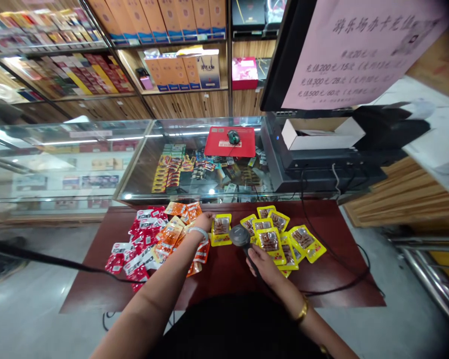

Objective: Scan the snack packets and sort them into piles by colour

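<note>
My left hand (pixel 204 222) holds the left edge of a yellow snack packet (pixel 221 229) lying on the dark red table (pixel 228 269). My right hand (pixel 262 264) grips a dark handheld barcode scanner (pixel 240 237), its head right beside that packet. A pile of several yellow packets (pixel 284 239) lies just right of the scanner. Red and orange packets (pixel 153 239) are heaped to the left, under my left forearm.
A glass display counter (pixel 142 154) stands behind the table, with a red mouse pad and mouse (pixel 232 139) on it. A black register unit and monitor (pixel 314 159) sit at the right, cables trailing over the table. Shelves of boxes line the back wall.
</note>
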